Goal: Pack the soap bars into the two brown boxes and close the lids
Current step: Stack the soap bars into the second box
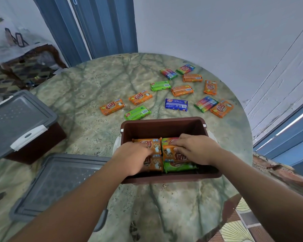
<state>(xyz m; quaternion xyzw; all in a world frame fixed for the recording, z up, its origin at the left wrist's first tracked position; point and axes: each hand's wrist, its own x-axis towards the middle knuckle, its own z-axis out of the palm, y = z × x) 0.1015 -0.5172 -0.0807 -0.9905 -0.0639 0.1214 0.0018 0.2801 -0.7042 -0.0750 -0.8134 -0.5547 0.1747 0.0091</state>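
The open brown box [166, 127] stands on the desk [87, 88] near the person, without lid. Inside it soap bars are packed in two rows: orange bars [153, 145] on the left side, and an orange bar [175, 155] over a green bar [178, 166] on the right side. How many lie inside in total cannot be told, because the hands cover them.

Behind the box, thirteen loose bars [176, 104] lie scattered on the desk: seven orange, two green, one blue, three rainbow-coloured.

A second brown box [37, 145] stands at the left with its grey lid [16, 117] on. Another grey lid [59, 180] lies flat on the desk.

The left hand [131, 158] rests on the orange bars, fingers curled over them. The right hand [194, 149] grips the orange bar with bent fingers.
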